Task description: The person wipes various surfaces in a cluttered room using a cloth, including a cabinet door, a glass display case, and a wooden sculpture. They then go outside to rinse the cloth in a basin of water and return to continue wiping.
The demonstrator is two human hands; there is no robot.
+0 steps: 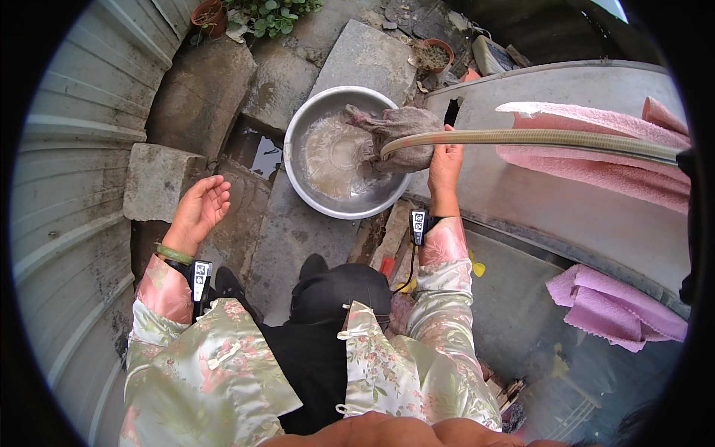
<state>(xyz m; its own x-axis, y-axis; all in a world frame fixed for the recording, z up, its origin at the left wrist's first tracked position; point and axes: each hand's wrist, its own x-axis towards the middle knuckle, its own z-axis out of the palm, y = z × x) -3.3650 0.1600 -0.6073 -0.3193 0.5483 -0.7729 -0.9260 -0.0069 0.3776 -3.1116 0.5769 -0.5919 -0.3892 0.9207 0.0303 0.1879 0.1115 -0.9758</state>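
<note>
A metal basin (293,170) with cloudy water in it stands on the stone slabs in front of me. A wet, grey-brown cloth (413,153) is bunched over its right side, partly in the basin. My right hand (445,170) grips the cloth's right edge; some of its fingers are hidden. A tan ribbed hose (521,137) reaches in from the right, its end over the cloth. Off to the left of the basin, my left hand (201,208) is in the air with its palm up and fingers loosely bent, holding nothing.
A corrugated metal wall (78,171) runs along the left, beside a stone block (160,179). Pink towels (588,141) lie over a grey ledge at right, a purple cloth (614,305) below. Plant pots (211,18) and leaves stand at the back.
</note>
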